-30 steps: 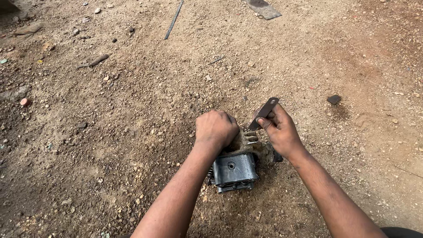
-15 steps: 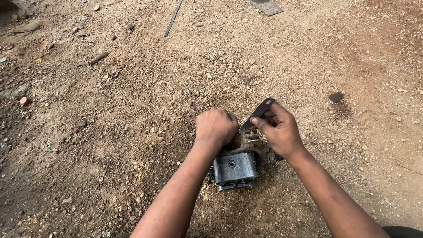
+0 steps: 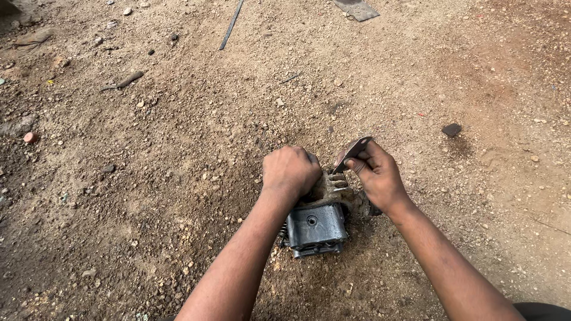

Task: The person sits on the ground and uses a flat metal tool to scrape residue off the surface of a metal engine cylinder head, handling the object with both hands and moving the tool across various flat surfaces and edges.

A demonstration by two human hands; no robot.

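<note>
Under left fingers (image 3: 309, 159), engine part (image 3: 318, 223)

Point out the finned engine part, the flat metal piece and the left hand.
finned engine part (image 3: 315, 226), head view, dark front face.
flat metal piece (image 3: 354, 150), head view, upper blade.
left hand (image 3: 290, 170), head view, knuckles.

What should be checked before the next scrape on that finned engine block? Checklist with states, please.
1. Left hand on the finned engine block: ok, it is clamped over the top.
2. Block seated on the dirt ground: cannot tell, its base is hidden and the soil is loose.
3. Right hand grip on the flat metal blade: ok, fingers wrapped around its lower end.
4. Blade tip on the fins: not ok, it points up and away from them.
5. Left fingers out of the blade's path: cannot tell, they are hidden behind the fist.
</note>
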